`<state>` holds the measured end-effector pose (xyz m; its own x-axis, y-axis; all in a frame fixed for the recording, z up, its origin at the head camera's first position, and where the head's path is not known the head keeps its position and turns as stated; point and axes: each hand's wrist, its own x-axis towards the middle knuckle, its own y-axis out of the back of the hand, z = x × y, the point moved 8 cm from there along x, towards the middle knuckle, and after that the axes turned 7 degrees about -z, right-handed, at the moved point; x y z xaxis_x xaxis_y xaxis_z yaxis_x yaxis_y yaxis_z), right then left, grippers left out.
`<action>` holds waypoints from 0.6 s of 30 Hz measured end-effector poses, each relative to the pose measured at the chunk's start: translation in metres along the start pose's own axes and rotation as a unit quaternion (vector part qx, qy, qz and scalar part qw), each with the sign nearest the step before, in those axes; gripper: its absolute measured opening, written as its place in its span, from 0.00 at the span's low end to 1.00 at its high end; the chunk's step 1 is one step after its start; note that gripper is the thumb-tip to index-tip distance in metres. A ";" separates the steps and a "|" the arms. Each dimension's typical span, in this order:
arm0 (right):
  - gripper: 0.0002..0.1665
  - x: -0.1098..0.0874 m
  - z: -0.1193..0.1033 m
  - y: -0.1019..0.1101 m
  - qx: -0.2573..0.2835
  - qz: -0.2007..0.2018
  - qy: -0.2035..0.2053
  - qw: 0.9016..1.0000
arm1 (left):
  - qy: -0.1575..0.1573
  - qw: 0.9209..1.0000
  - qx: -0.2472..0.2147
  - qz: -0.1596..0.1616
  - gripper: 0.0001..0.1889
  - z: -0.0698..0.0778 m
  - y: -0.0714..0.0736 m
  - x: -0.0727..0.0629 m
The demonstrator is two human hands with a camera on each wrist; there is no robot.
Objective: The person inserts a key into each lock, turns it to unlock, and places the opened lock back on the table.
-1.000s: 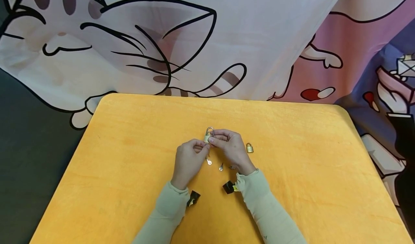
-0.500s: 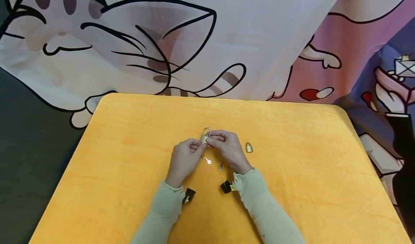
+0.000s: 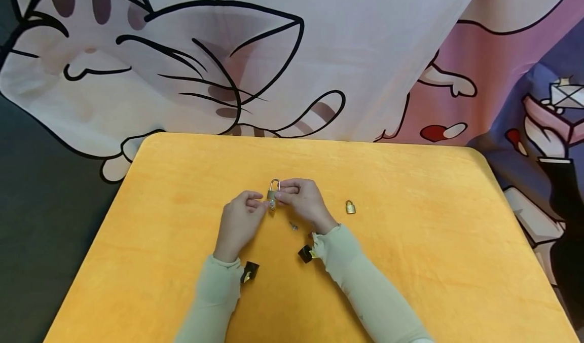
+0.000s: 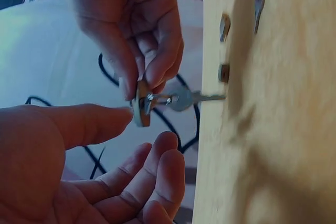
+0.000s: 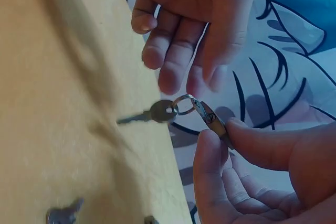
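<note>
A brass padlock [image 3: 271, 195] with its shackle pointing up is pinched between the thumb and fingers of my right hand [image 3: 303, 203]. A key sits at the lock's underside, and a split ring [image 5: 182, 104] there carries a second key [image 5: 163, 112], which dangles free. My left hand [image 3: 239, 224] is just left of the lock. In the left wrist view its thumb tip lies at or very near the lock, while its other fingers spread apart and hold nothing. Whether that thumb touches I cannot tell.
A smaller brass padlock [image 3: 350, 207] stands right of the hands on the yellow table [image 3: 182, 221]. One loose key [image 3: 293, 226] lies below the right hand. Black wrist devices [image 3: 249, 271] show at both cuffs. A printed cartoon cloth [image 3: 365, 54] hangs behind the table.
Both hands and the padlock have shifted left. The left fingers, earlier pinching at the lock's bottom, have loosened, and the keys under it now show. The right wrist now covers a loose key.
</note>
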<state>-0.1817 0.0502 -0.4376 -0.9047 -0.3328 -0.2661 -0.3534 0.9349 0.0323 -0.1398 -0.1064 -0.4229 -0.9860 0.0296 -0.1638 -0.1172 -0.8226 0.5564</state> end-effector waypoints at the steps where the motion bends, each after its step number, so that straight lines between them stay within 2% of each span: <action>1: 0.21 0.002 0.000 -0.003 -0.003 -0.004 -0.003 1.000 | 0.004 1.000 0.000 0.007 0.16 -0.002 0.004 0.000; 3: 0.21 0.007 -0.001 -0.009 -0.005 -0.013 -0.011 1.000 | 0.012 1.000 0.003 0.015 0.16 -0.006 0.010 0.000; 10: 0.20 0.018 -0.003 -0.019 -0.044 -0.013 -0.032 0.998 | 0.043 0.999 0.008 0.022 0.17 -0.021 0.016 0.001; 18: 0.16 0.031 -0.006 -0.029 -0.103 -0.005 -0.043 0.994 | 0.053 0.998 0.012 0.038 0.17 -0.027 0.024 -0.001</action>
<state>-0.2007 0.0124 -0.4406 -0.8806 -0.3218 -0.3478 -0.4110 0.8840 0.2227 -0.1385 -0.1416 -0.4313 -0.9744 -0.0937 -0.2044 -0.0463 -0.8059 0.5902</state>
